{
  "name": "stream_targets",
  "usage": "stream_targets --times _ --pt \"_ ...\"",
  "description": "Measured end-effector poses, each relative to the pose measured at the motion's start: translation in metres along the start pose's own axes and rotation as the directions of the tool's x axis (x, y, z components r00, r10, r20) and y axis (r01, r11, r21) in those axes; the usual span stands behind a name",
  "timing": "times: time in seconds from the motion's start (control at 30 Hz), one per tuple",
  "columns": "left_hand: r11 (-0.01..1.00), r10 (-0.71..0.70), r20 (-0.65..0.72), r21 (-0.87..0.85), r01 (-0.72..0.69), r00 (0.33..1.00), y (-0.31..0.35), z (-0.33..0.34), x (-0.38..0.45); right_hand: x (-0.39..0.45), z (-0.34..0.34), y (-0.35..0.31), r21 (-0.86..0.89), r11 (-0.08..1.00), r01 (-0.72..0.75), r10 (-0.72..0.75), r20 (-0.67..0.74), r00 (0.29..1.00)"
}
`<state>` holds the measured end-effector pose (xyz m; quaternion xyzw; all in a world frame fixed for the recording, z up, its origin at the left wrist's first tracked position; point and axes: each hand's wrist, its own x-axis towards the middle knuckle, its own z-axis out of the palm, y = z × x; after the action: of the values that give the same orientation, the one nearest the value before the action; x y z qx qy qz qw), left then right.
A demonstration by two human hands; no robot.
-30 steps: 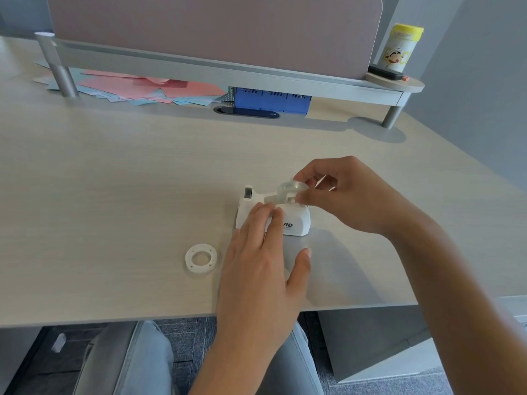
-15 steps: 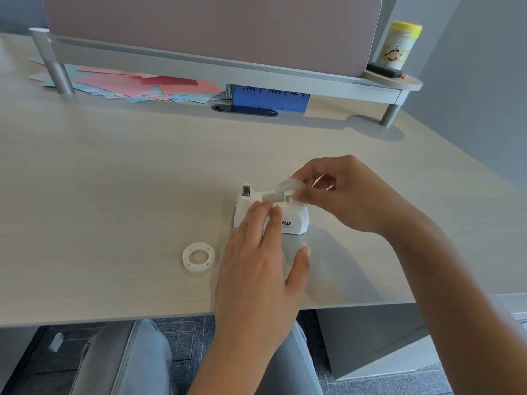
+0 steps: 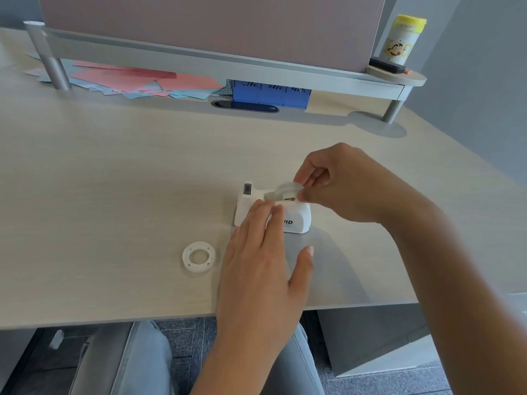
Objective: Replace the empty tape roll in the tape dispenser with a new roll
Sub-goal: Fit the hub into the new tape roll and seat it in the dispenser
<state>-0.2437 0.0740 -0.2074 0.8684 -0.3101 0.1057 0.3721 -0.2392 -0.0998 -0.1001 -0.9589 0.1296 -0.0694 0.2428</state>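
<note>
A small white tape dispenser (image 3: 296, 216) stands on the pale wooden desk (image 3: 128, 172), cutter end to the left. My left hand (image 3: 262, 266) lies flat with its fingertips pressing on the dispenser's front side. My right hand (image 3: 342, 185) pinches a clear tape roll (image 3: 286, 189) between thumb and fingers, holding it at the top of the dispenser's well. An empty white roll core (image 3: 199, 256) lies flat on the desk to the left of my left hand.
A raised shelf (image 3: 216, 62) runs along the back of the desk, with pink and blue papers (image 3: 128, 81) and a blue box (image 3: 271, 92) under it. A yellow-capped canister (image 3: 402, 38) stands at its right end. The desk's front edge is near my lap.
My right hand has shifted the tape roll slightly at the top of the dispenser. My left hand stays on the dispenser; the empty core has not moved.
</note>
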Motion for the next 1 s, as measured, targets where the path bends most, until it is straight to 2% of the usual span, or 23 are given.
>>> stream_targets --times 0.27,0.4,0.6,0.67,0.73,0.8,0.83,0.9,1.0 --pt "1.000 0.007 0.039 -0.026 -0.006 0.999 -0.001 0.002 0.000 0.012 -0.003 -0.022 -0.237 0.971 0.031 -0.026 0.022 0.999" --pt "0.996 0.007 0.091 -0.089 0.001 0.996 -0.001 -0.002 0.001 0.012 -0.001 -0.025 -0.271 0.959 0.086 -0.080 0.035 0.996" --pt "0.990 0.030 0.071 -0.139 -0.020 0.997 0.000 -0.007 0.001 0.000 0.002 -0.007 -0.077 0.993 0.094 -0.094 -0.006 0.996" --pt "0.972 -0.019 0.033 -0.234 0.027 0.999 0.004 -0.011 0.003 -0.005 0.009 -0.001 -0.008 0.997 0.078 -0.079 -0.055 0.995" --pt "0.957 -0.084 -0.068 -0.284 0.061 0.994 0.007 -0.022 0.011 -0.010 0.016 0.003 0.039 0.996 0.075 -0.070 -0.129 0.989" --pt "0.986 -0.100 -0.211 -0.150 0.069 0.972 0.008 -0.034 0.030 -0.014 0.022 0.006 0.078 0.995 0.063 -0.047 -0.186 0.981" --pt "0.993 -0.109 -0.230 -0.073 0.094 0.967 0.008 -0.041 0.041 -0.016 0.025 0.006 0.083 0.995 0.059 -0.042 -0.200 0.979" --pt "0.986 -0.156 -0.164 0.031 0.163 0.974 0.010 -0.049 0.062 -0.017 0.027 0.006 0.082 0.995 0.061 -0.042 -0.217 0.975" --pt "0.969 -0.234 -0.036 0.071 0.236 0.972 0.013 -0.048 0.084 -0.016 0.027 0.007 0.097 0.992 0.082 -0.060 -0.211 0.976"
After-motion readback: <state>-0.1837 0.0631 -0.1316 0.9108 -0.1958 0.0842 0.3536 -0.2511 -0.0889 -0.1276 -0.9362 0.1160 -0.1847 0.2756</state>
